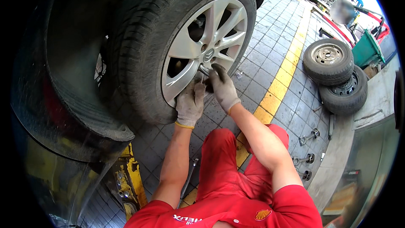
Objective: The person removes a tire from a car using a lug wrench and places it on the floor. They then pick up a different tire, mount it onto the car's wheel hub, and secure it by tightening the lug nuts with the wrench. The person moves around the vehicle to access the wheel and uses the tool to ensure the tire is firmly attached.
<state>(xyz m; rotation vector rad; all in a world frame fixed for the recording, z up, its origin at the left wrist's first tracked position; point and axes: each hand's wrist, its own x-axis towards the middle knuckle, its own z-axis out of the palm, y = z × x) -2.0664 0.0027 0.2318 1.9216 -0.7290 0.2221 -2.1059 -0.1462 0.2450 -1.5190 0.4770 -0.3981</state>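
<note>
A silver alloy wheel (pixel 223 33) with a black tyre (pixel 143 46) is in front of me, on the car. My right hand (pixel 223 86), in a dirty pale glove, is closed around a short shiny metal piece like a socket (pixel 204 70), held against the wheel just below the hub centre. Lower and to the left, my gloved left hand (pixel 190 103) is in front of a lower spoke. Its fingers are bent and closed, close beside the right hand's fingertips; what they grip is hidden.
A long metal wrench (pixel 190 178) lies on the tiled floor by my left forearm. Beside the car's dark bodywork (pixel 84 101) is a worn yellow metal arm (pixel 136 177) with small metal parts on it. Two stacked wheels (pixel 329 55) and several metal engine parts (pixel 310 136) are at right.
</note>
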